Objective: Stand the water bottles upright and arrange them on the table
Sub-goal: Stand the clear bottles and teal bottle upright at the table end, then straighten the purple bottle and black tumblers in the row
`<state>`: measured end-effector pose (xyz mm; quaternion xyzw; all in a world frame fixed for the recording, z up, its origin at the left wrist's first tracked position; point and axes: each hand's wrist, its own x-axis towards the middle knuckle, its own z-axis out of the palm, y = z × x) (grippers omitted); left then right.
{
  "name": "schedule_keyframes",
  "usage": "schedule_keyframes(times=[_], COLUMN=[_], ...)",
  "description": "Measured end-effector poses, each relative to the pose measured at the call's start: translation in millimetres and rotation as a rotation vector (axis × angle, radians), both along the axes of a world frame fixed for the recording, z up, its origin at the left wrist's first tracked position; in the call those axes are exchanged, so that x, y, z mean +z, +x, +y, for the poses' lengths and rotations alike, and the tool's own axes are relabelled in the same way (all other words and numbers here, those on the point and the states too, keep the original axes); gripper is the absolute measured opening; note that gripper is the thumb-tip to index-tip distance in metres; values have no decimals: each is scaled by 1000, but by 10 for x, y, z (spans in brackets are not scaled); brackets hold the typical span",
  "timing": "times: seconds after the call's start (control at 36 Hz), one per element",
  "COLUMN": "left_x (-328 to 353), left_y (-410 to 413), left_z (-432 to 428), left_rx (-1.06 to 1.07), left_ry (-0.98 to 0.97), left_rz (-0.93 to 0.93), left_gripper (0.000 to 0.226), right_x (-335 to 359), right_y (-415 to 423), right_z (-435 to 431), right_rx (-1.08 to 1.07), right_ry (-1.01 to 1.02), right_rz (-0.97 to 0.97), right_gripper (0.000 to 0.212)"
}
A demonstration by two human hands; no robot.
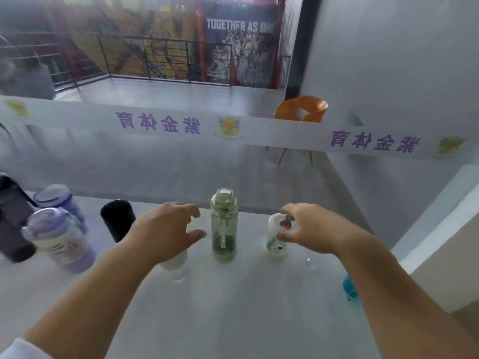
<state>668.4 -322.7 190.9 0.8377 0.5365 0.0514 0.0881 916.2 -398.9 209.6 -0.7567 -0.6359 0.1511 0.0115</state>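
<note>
A translucent green bottle stands upright mid-table. To its right is a small clear bottle with a white lid and a red detail, upright, with my right hand closed around its top, thumb and fingers on either side. My left hand hovers left of the green bottle with fingers spread, nothing between them. Under its wrist a clear, whitish bottle stands, its top hidden. Further left are a black bottle, a purple-lidded bottle, a bluish bottle and a dark bottle.
The white table ends at a glass partition with a printed banner. A teal object sits at the right edge, half hidden by my right forearm. A small clear piece lies near it. An orange chair stands beyond the glass.
</note>
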Motion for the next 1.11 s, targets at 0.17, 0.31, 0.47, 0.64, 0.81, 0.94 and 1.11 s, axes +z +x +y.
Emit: schedule_keyframes(times=[0.17,0.31,0.47,0.64,0.81,0.94,1.11], left_x=[-42,-140,-182,-242,-299,-285,-274], left_y=[-1075,-1913,-2697,-3356,-3907,-4356,-4834], left_z=[-289,-454,-517,-426,-56,452,1118], left_rx=[137,251,389,521,601,657,716], left_ry=[-12,-59,-127,-156,-158,-133,-162], left_rz=[62,100,109,68,54,64,70], left_gripper=[41,44,47,45,44,42,43], right_x=[-40,-125,-222,-271,-381,-404,-266], right_y=[-991,-1789,-2578,-3254,-3857,-4339,-4849], right_z=[89,207,437,804,1400,2004,2686], right_rx=[150,275,421,529,627,682,783], right_ry=[-28,-40,-67,-88,-83,-64,-13], right_rz=[-23,-1,19,34,47,66,65], right_gripper=[62,61,59,62,53,55,58])
